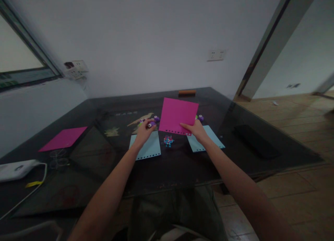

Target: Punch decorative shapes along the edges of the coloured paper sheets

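Note:
My right hand (197, 129) pinches a magenta paper sheet (180, 112) by its lower right part, raised above the table. Small cut-out holes run along the sheet's lower edge. Fingers of my left hand (143, 131) are closed on a small purple paper punch (151, 124) with a white, eye-like top. Several similar purple and green punches (156, 118) stand just behind that hand. Under my left hand lies a light blue sheet (148, 147) with holes along its near edge. Another light blue sheet (208, 140) lies partly beneath my right hand. Between them sits a pile of coloured paper bits (168, 141).
On the dark table (172, 171), another magenta sheet (64, 138) lies at left, near a white power strip (18, 169) with a cable. A black case (255, 142) rests at right. Near the wall is a brown roll-shaped object (187, 93).

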Motion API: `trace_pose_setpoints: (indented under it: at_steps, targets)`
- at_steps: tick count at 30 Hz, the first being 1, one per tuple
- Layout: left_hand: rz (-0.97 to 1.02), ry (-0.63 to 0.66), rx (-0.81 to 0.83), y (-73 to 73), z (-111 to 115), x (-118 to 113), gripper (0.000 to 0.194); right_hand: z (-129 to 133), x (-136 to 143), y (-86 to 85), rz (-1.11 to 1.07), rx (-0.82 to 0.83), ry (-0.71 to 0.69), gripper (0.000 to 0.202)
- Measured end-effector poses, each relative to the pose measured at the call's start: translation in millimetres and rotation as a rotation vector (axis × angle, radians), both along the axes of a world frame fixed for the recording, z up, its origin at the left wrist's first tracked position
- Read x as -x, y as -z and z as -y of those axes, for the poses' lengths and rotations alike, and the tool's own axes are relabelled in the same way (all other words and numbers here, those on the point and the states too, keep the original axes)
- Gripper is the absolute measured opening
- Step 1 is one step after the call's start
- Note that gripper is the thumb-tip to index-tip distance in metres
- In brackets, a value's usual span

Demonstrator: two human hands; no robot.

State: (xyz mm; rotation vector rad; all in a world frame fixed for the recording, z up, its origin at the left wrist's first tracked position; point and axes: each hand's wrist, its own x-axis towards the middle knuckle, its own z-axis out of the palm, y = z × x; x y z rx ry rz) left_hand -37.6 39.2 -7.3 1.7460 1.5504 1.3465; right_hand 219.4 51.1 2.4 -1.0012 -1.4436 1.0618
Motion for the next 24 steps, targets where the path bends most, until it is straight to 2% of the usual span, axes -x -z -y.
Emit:
trace_pose_setpoints:
  at_steps: [4, 8, 17, 20, 24]
  targets:
    - [0.035, 0.232, 0.102, -0.6, 14.8, -29.2, 0.031, -0.4, 0.4, -0.6, -0.065, -0.001, 0.048, 0.044]
    - [0.147, 0.327, 0.162, -6.0, 28.5, -44.3, 0.04, 0.1, 0.6, -1.5, -0.083, -0.006, 0.049, 0.046]
    - [0.534, 0.498, 0.348, -12.2, 33.0, -44.0, 0.04, -2.2, -0.4, 1.0, -0.068, -0.013, 0.063, 0.044]
    - [0.569, 0.523, 0.35, -11.0, 31.5, -40.9, 0.039, -2.9, -1.2, 1.5, -0.059, -0.027, 0.073, 0.044]
    - [0.521, 0.505, 0.347, -7.9, 29.4, -37.8, 0.04, -2.9, -1.5, 1.1, -0.074, -0.047, 0.076, 0.046]
